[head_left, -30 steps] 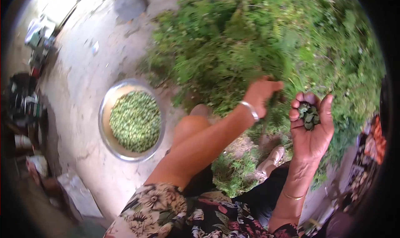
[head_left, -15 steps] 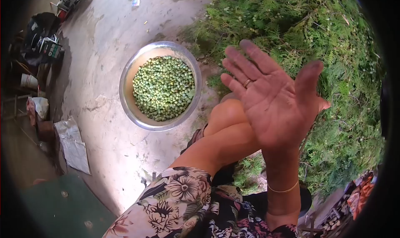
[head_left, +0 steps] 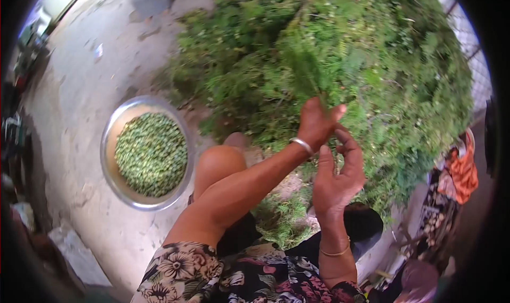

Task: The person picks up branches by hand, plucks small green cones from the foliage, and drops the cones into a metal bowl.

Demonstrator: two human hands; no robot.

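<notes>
My left hand, with a silver bangle at the wrist, is closed around the stem end of a green evergreen sprig. The sprig points up and away, smeared by motion against the pile of cut evergreen branches. Just below and to the right is my right hand, its thumb and fingers apart and bent, fingertips right by the left hand. No object shows in it. Small green cones or berries fill much of a wide metal basin on the floor to the left.
Branches cover the floor ahead and to the right. My bent knee sits between basin and pile. An orange cloth lies on stacked sticks at the right. A pale sheet is at lower left, and a grey block-like object stands at the back.
The view has swung right, so the basin sits lower and further left. My right hand, earlier raised with its palm open, is lower and bent; my left hand now shows, holding a sprig.
</notes>
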